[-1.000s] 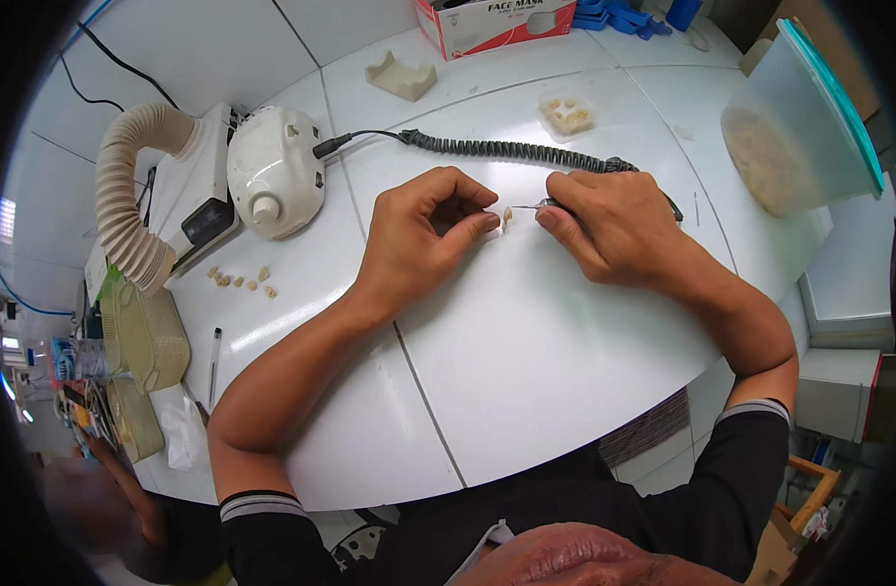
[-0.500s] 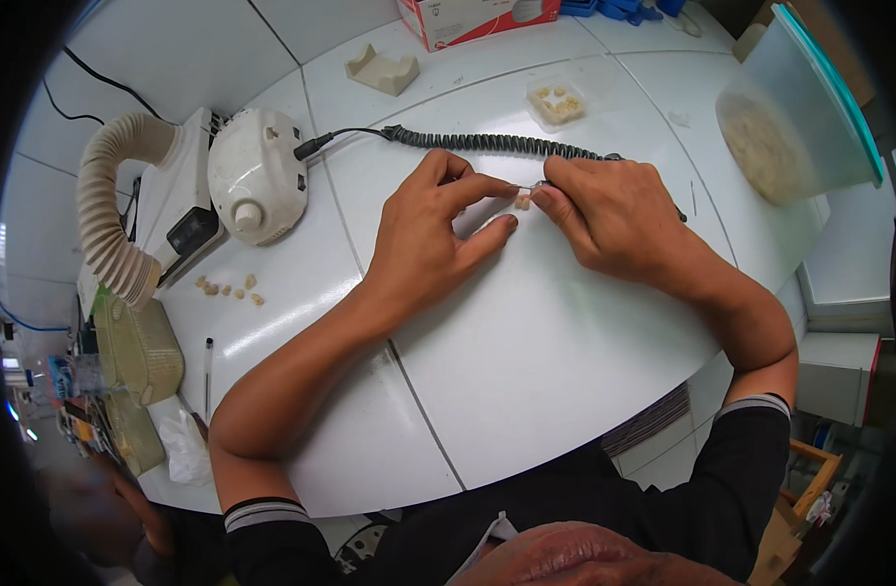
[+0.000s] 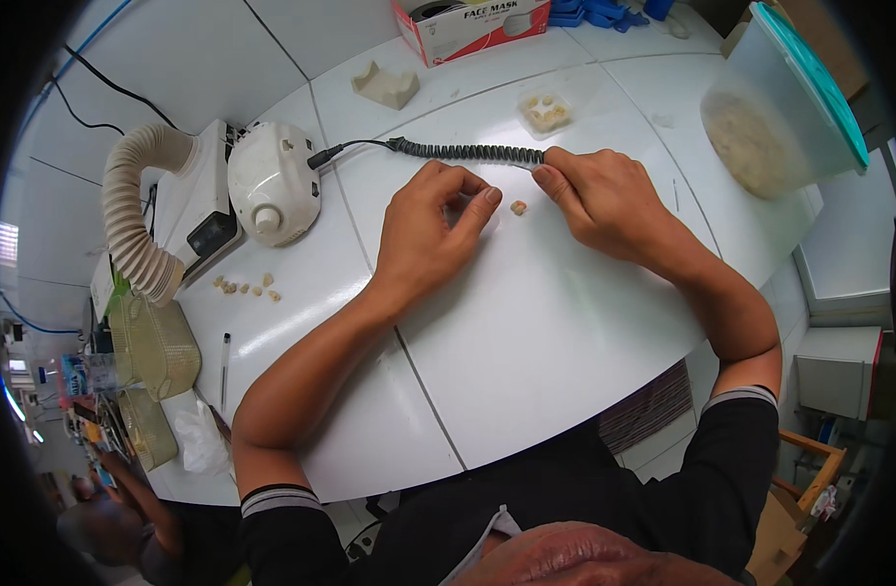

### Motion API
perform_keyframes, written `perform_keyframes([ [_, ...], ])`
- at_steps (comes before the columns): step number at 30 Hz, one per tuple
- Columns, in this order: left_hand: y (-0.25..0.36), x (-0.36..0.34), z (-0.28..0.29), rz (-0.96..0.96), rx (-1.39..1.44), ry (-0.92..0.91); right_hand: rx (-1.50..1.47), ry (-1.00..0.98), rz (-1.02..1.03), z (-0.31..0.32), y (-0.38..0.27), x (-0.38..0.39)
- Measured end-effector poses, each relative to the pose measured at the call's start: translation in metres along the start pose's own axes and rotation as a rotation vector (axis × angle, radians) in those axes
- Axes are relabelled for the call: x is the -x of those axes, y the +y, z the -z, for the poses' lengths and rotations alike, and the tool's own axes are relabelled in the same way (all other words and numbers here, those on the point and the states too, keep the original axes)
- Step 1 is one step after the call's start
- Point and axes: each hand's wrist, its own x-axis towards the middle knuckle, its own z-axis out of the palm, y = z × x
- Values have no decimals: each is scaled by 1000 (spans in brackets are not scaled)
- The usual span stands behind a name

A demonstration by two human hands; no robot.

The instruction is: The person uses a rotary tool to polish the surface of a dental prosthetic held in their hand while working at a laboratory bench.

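My right hand [image 3: 604, 200] is closed round a rotary tool's handpiece, mostly hidden inside the fist. A black coiled cord [image 3: 468, 151] runs to it from a white control unit [image 3: 272, 186] with a knob. My left hand [image 3: 433, 225] is held to the left, thumb and forefinger pressed together. Whatever is between those fingertips, if anything, is too small to make out. On the white table [image 3: 526, 332] between the hands lies a small beige-pink tooth-like piece [image 3: 518, 208], touched by neither hand.
Several beige pieces [image 3: 248, 288] lie near a ribbed hose [image 3: 126, 205]. Behind the hands are a small clear tray [image 3: 546, 115] and a notched beige block [image 3: 384, 86]. A teal-lidded tub [image 3: 761, 127] stands far right; a pen [image 3: 225, 366] and yellowish baskets [image 3: 155, 342] are left.
My hands have moved apart. The left thumb has closed against the forefinger, which has drawn back from the handpiece's tip. The whole view has shifted slightly.
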Motion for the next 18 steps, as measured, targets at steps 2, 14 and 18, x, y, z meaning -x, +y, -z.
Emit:
perform_keyframes([
  [2, -5, 1, 3, 65, 52, -40, 1, -21, -41, 1, -2, -1],
  [14, 17, -11, -8, -80, -79, -81, -76, -40, -79, 6, 0, -1],
  [18, 4, -18, -10, -145, -102, -90, -90, -57, -122, 8, -3, -7],
])
